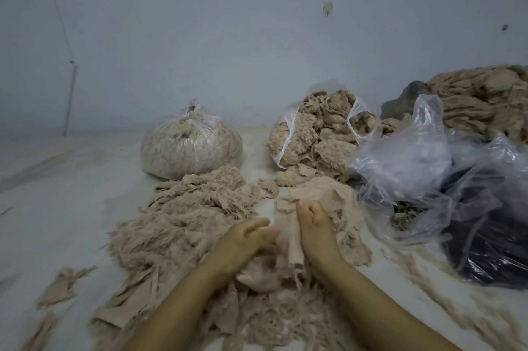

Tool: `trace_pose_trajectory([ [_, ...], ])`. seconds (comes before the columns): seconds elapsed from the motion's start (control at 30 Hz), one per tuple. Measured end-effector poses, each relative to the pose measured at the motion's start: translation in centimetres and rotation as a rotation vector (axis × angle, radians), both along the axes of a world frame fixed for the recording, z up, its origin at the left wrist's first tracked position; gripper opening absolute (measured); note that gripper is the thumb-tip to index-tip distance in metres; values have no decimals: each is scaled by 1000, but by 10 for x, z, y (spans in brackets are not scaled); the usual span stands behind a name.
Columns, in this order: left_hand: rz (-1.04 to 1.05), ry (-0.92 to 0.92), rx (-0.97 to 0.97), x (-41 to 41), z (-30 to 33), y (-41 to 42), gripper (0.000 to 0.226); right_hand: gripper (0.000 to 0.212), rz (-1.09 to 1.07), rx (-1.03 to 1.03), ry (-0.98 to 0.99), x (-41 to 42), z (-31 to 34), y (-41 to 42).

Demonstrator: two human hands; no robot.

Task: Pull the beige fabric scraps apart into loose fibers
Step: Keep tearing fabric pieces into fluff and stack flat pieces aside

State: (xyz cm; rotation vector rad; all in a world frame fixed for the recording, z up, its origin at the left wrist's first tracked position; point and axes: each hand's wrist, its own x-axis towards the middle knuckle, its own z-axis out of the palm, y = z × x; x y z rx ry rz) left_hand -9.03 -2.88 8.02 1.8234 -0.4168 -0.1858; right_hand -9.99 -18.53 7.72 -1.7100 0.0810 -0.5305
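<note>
We see both hands on 1 beige fabric scrap (288,239) lying on the pale surface (57,207). The left hand (245,239) pinches its left edge with curled fingers; the right hand (313,226) grips its right side, fingers curled round the cloth. Left of the scrap lies the loose fiber pile (185,216). Behind the scrap stand a tied clear bag (190,145) and an open bag (317,133), both holding beige material.
</note>
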Motion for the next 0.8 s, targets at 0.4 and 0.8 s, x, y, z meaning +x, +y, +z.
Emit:
trace_pose_trajectory([
  [0.4, -149, 37, 207, 10, 3, 29, 39, 21, -378, 120, -41, 19, 7, -16],
  [0.8, -137, 137, 122, 8, -10, 3, 8, 28, -146, 180, -41, 10, 6, 14],
])
